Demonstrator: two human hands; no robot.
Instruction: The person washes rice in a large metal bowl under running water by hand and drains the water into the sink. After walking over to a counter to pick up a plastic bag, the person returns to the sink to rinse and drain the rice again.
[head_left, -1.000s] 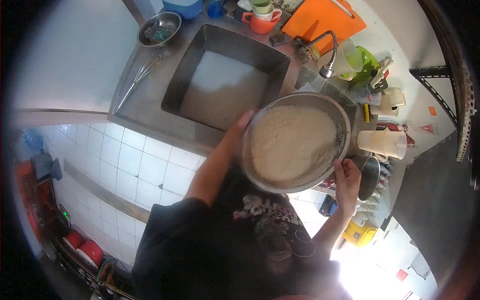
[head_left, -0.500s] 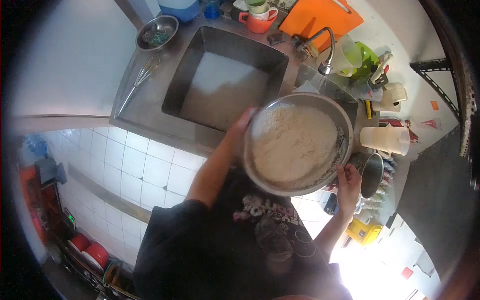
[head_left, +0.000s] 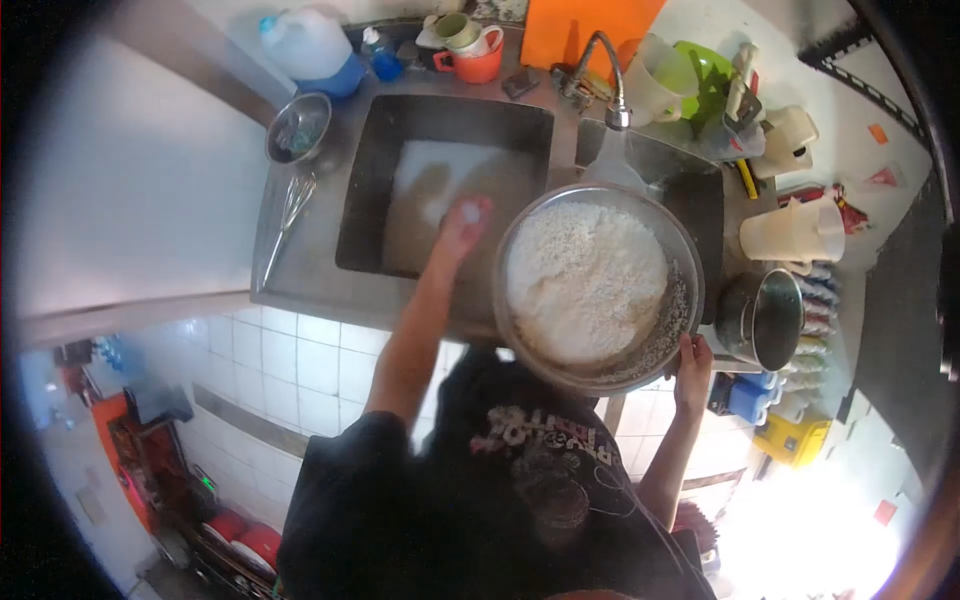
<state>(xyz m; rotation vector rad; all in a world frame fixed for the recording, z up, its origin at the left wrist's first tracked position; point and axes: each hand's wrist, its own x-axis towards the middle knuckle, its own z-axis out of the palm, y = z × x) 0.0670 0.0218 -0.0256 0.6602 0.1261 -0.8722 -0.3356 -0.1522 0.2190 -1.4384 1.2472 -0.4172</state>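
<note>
A wide metal bowl (head_left: 678, 345) of white grains that look like rice (head_left: 585, 270) tilts at the counter's front edge, with grains stuck to its right inner wall. My right hand (head_left: 692, 360) grips the bowl's lower right rim, thumb on top. My left hand (head_left: 463, 222) is off the bowl, above the sink (head_left: 362, 225), which holds cloudy whitish liquid (head_left: 415, 165). A pale patch shows at the left fingers, too blurred to make out, and their pose is unclear. The tap (head_left: 618, 110) curves over behind the bowl.
A whisk (head_left: 290, 225) and a small metal bowl (head_left: 272, 145) sit left of the sink. Behind it are a blue-liquid jug (head_left: 310, 50), a red cup (head_left: 478, 68) and an orange board (head_left: 560, 35). On the right stand a plastic pitcher (head_left: 795, 232) and a metal pot (head_left: 778, 320).
My left hand has let go of the bowl's left rim and moved left over the sink. My right hand keeps its hold. The view has shifted.
</note>
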